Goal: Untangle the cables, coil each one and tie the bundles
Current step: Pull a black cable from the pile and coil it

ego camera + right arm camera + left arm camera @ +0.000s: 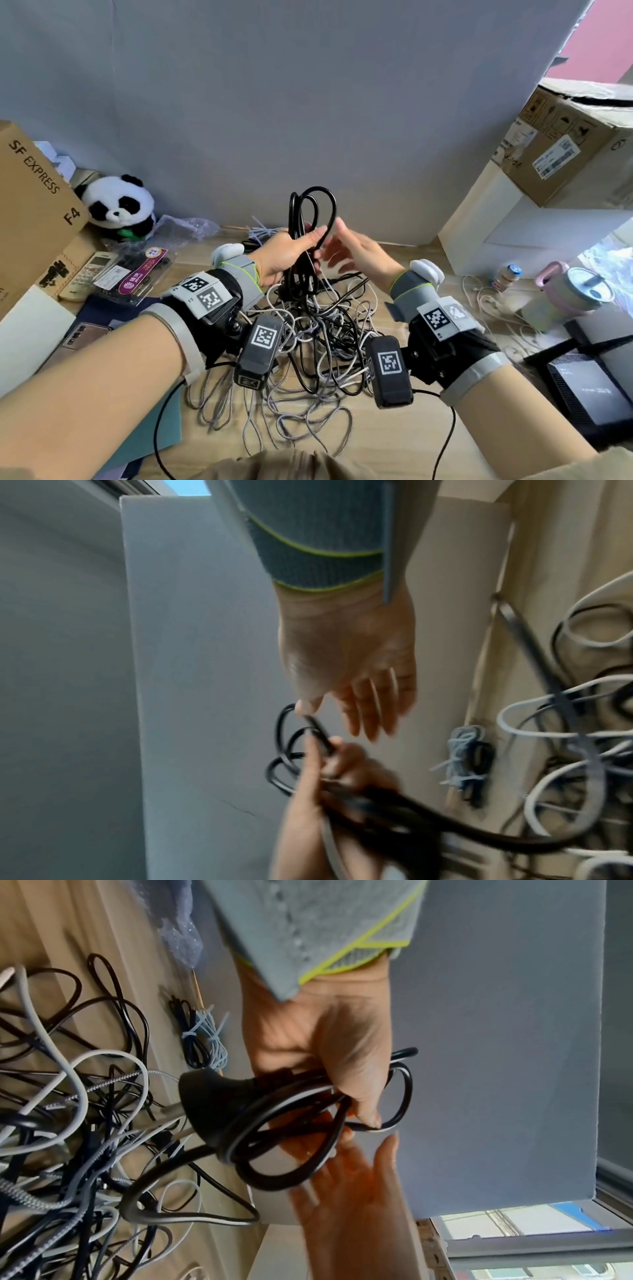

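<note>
My left hand (291, 248) grips a thick black cable (317, 209) folded into several upright loops, thumb pressed across the strands. The left wrist view shows the same black cable (308, 1139) and its black plug (212, 1096) under my palm. My right hand (352, 253) hovers just right of the loops with straight, spread fingers (369, 712), holding nothing. Below both hands a tangle of white, grey braided and black cables (308, 342) lies on the wooden table (376, 428). The black cable's tail drops into that tangle.
A small tied bundle with cable ties (263, 233) lies by the grey backdrop. A panda toy (120, 205) and SF Express box (30, 205) stand left; a remote and packets lie beside them. Cardboard box (575, 144), pink cup (575, 291) and black device (589, 387) are right.
</note>
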`<move>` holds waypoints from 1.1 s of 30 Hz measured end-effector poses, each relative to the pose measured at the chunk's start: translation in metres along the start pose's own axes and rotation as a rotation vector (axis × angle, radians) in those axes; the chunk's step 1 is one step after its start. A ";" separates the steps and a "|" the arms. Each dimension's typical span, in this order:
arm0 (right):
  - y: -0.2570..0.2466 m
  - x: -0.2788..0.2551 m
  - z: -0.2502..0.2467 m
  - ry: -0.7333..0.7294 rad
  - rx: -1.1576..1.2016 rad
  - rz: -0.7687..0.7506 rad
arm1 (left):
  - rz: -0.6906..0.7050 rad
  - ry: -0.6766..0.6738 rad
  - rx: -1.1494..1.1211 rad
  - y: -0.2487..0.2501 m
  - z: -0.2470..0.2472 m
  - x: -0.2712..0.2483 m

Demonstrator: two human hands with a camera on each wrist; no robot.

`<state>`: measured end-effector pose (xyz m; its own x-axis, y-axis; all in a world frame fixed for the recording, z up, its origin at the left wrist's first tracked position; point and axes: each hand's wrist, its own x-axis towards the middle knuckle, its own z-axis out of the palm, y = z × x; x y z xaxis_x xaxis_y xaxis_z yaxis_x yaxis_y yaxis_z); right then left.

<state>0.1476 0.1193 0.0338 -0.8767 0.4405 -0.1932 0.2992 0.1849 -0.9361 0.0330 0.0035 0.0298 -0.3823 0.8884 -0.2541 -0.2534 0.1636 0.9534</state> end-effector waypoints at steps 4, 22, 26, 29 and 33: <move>0.031 0.001 0.005 -0.243 -0.558 0.112 | 0.005 0.077 -0.098 0.008 -0.003 0.005; 0.036 0.006 -0.051 -0.034 -0.680 0.111 | -0.021 0.339 -0.056 -0.005 -0.031 0.011; 0.008 -0.003 -0.056 0.065 -0.166 0.018 | -0.010 0.272 0.062 -0.006 -0.027 0.014; -0.007 0.000 -0.056 0.149 0.299 0.009 | -0.010 0.158 0.061 -0.009 -0.018 0.013; -0.015 0.009 -0.038 0.238 0.734 0.053 | -0.001 0.081 0.044 -0.011 -0.004 0.015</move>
<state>0.1499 0.1535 0.0570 -0.7389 0.6246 -0.2529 -0.0606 -0.4354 -0.8982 0.0267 0.0135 0.0151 -0.4529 0.8510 -0.2659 -0.2151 0.1851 0.9589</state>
